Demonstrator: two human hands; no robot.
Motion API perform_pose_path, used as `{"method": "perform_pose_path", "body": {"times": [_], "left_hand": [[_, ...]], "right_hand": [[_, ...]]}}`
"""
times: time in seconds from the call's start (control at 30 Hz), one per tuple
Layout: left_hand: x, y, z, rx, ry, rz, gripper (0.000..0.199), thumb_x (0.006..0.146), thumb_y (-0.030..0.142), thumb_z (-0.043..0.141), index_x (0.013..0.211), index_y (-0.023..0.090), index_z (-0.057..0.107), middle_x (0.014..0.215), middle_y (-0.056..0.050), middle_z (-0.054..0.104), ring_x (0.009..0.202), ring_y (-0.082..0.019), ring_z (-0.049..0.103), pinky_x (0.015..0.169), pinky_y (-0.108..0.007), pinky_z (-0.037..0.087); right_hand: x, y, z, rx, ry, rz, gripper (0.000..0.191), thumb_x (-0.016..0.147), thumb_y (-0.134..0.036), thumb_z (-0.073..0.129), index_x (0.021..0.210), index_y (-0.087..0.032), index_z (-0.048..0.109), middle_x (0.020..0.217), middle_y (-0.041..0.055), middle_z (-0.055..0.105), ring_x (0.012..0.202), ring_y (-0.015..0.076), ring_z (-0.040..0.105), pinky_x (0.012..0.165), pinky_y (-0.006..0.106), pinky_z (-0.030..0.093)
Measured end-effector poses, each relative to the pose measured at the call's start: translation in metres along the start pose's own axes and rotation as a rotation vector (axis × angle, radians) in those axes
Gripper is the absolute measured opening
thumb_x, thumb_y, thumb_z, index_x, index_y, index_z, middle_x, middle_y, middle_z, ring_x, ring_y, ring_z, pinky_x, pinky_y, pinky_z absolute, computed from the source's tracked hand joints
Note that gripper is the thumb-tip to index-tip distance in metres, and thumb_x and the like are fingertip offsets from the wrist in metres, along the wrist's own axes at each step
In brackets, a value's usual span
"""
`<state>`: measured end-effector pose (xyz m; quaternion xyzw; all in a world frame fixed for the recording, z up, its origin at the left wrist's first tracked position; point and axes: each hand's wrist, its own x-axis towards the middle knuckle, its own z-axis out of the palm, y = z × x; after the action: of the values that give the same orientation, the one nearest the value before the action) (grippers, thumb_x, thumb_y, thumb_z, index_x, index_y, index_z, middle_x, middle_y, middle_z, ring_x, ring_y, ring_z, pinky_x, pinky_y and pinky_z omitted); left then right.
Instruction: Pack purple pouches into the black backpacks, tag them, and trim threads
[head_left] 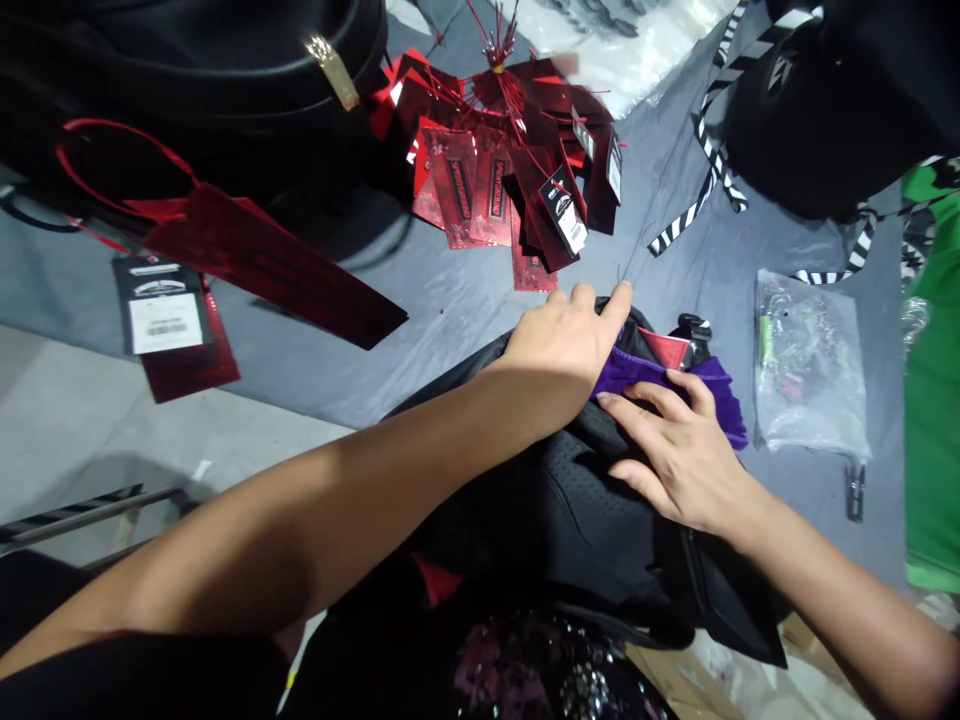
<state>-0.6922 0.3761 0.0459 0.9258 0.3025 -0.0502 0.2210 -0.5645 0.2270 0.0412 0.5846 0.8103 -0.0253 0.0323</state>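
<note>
black bag (pixel 585 490) lies at the grey table's (pixel 465 300) near edge, probably light, soft and floppy, best held by its rim. the end with purple cloth (pixel 724 400) points away from the person; long axis unclear. left hand (pixel 566 335) bends over that end, right hand's (pixel 679 445) fingers touch the cloth; whether either grips, i cannot tell.

On the grey table (pixel 675 285), your left hand (pixel 562 340) rests at the far edge of a black bag (pixel 585 510) while your right hand (pixel 686 450) touches purple cloth (pixel 724 400), with red tags (pixel 491 190) beyond and a clear packet (pixel 814 370) rightward.
</note>
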Motion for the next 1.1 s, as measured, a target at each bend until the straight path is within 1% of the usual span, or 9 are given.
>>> {"method": "perform_pose_path", "body": {"times": [0.1, 0.23, 0.4, 0.53, 0.7, 0.77, 0.87, 0.97, 1.1], "left_hand": [[0.0, -0.001, 0.002, 0.006, 0.021, -0.005, 0.07, 0.091, 0.016, 0.046, 0.154, 0.024, 0.017, 0.131, -0.014, 0.049, 0.113, -0.025, 0.053, 0.088, -0.033, 0.047], [0.001, -0.001, 0.003, -0.004, 0.028, 0.004, 0.07, 0.091, 0.018, 0.049, 0.154, 0.024, 0.017, 0.131, -0.014, 0.048, 0.114, -0.027, 0.053, 0.089, -0.035, 0.047], [0.002, -0.001, 0.002, -0.021, -0.008, -0.014, 0.069, 0.092, 0.02, 0.049, 0.153, 0.024, 0.018, 0.131, -0.014, 0.047, 0.116, -0.027, 0.052, 0.091, -0.036, 0.047], [0.003, -0.004, 0.005, -0.038, 0.027, 0.009, 0.072, 0.091, 0.022, 0.053, 0.153, 0.027, 0.017, 0.133, -0.013, 0.046, 0.116, -0.027, 0.051, 0.092, -0.036, 0.046], [0.002, -0.005, 0.007, -0.005, 0.033, 0.029, 0.07, 0.092, 0.019, 0.047, 0.154, 0.024, 0.015, 0.129, -0.013, 0.048, 0.113, -0.026, 0.053, 0.089, -0.035, 0.047], [0.001, -0.004, 0.006, 0.006, 0.039, 0.026, 0.069, 0.092, 0.018, 0.046, 0.154, 0.024, 0.016, 0.13, -0.014, 0.048, 0.114, -0.025, 0.052, 0.089, -0.035, 0.047], [0.001, -0.002, 0.005, 0.016, 0.027, 0.003, 0.071, 0.091, 0.018, 0.048, 0.154, 0.024, 0.017, 0.13, -0.014, 0.048, 0.114, -0.026, 0.052, 0.088, -0.034, 0.047], [0.002, -0.002, 0.004, 0.013, 0.018, 0.003, 0.073, 0.09, 0.018, 0.05, 0.154, 0.024, 0.016, 0.13, -0.014, 0.048, 0.113, -0.026, 0.052, 0.087, -0.034, 0.047], [0.002, -0.003, 0.005, 0.007, 0.026, 0.024, 0.075, 0.089, 0.017, 0.051, 0.154, 0.022, 0.015, 0.132, -0.015, 0.048, 0.113, -0.026, 0.052, 0.088, -0.034, 0.047]], "right_hand": [[0.01, 0.002, 0.003, -0.042, -0.039, -0.04, 0.06, 0.099, -0.051, 0.038, 0.137, -0.006, 0.049, 0.103, 0.0133, 0.072, 0.116, 0.0298, 0.05, 0.111, 0.056, 0.021], [0.007, 0.005, 0.0, -0.062, -0.054, -0.031, 0.052, 0.099, -0.045, 0.04, 0.135, -0.009, 0.052, 0.092, 0.0097, 0.073, 0.113, 0.0274, 0.051, 0.114, 0.054, 0.018], [0.008, 0.006, 0.002, -0.075, -0.022, -0.052, 0.057, 0.099, -0.047, 0.041, 0.139, -0.007, 0.048, 0.099, 0.0111, 0.073, 0.119, 0.0285, 0.048, 0.115, 0.054, 0.018], [-0.007, 0.012, -0.001, -0.081, 0.036, -0.005, 0.042, 0.097, -0.039, 0.049, 0.13, -0.014, 0.055, 0.088, 0.0067, 0.073, 0.104, 0.0251, 0.056, 0.111, 0.052, 0.025], [-0.039, 0.017, -0.001, -0.087, 0.178, 0.086, 0.047, 0.093, -0.019, 0.056, 0.139, -0.017, 0.045, 0.125, 0.0114, 0.066, 0.114, 0.0257, 0.055, 0.103, 0.05, 0.032], [-0.045, 0.017, 0.002, -0.092, 0.237, 0.128, 0.052, 0.09, -0.015, 0.059, 0.14, -0.017, 0.043, 0.129, 0.0135, 0.064, 0.116, 0.027, 0.055, 0.099, 0.048, 0.035], [-0.05, 0.018, 0.003, -0.114, 0.292, 0.153, 0.052, 0.087, -0.012, 0.064, 0.135, -0.017, 0.046, 0.123, 0.0136, 0.067, 0.107, 0.0267, 0.058, 0.091, 0.044, 0.04], [-0.052, 0.018, -0.001, -0.144, 0.31, 0.222, 0.035, 0.086, -0.011, 0.064, 0.119, -0.017, 0.056, 0.104, 0.0107, 0.071, 0.092, 0.0245, 0.061, 0.083, 0.041, 0.04], [-0.033, 0.009, -0.002, 0.03, 0.408, 0.264, 0.02, 0.087, -0.01, 0.061, 0.104, -0.018, 0.057, 0.092, 0.0067, 0.07, 0.082, 0.0197, 0.063, 0.082, 0.039, 0.041]]}}
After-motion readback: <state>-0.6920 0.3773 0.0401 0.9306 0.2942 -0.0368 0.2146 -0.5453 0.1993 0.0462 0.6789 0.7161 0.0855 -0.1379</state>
